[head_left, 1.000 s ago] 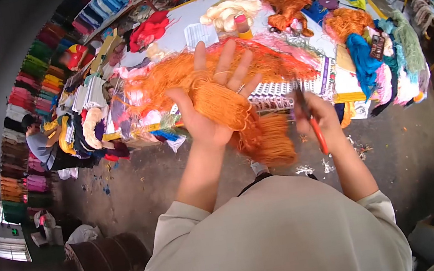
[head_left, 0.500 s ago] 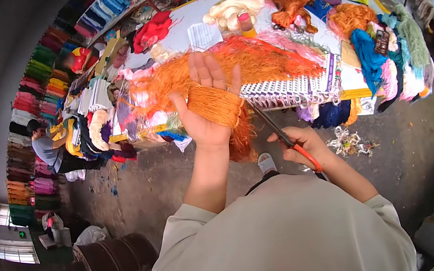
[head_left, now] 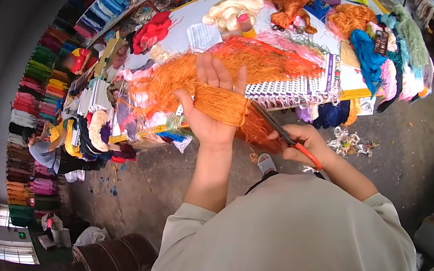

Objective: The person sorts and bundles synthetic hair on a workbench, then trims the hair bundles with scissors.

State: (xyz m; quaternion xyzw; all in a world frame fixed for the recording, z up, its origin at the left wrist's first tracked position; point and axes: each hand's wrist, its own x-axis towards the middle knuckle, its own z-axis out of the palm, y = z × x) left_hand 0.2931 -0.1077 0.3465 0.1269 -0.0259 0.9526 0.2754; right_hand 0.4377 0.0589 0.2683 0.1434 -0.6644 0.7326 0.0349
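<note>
My left hand (head_left: 209, 120) is raised palm up over the table's near edge, fingers stretched out and apart. A thick band of orange yarn (head_left: 218, 104) passes across its palm, and loose orange strands hang below toward the right. My right hand (head_left: 310, 141) is closed round the red handles of a pair of scissors (head_left: 305, 155). Their dark blades slant up and left, with the tips right at the yarn by the little-finger side of my left palm. Behind my fingers a large heap of orange and red yarn (head_left: 272, 57) is spread on the table.
The white table (head_left: 182, 14) bears cream yarn (head_left: 232, 12), red yarn (head_left: 151, 32), a paper sheet (head_left: 204, 35) and a cone (head_left: 245, 23). Blue yarn (head_left: 368, 59) hangs over its right end. Scraps (head_left: 350, 142) litter the floor. A person (head_left: 45, 150) works at the left.
My left hand has shifted slightly right, and the yarn across it now slants down to the right. The hanging strands have swung toward my right hand. The person at the left has raised their arms.
</note>
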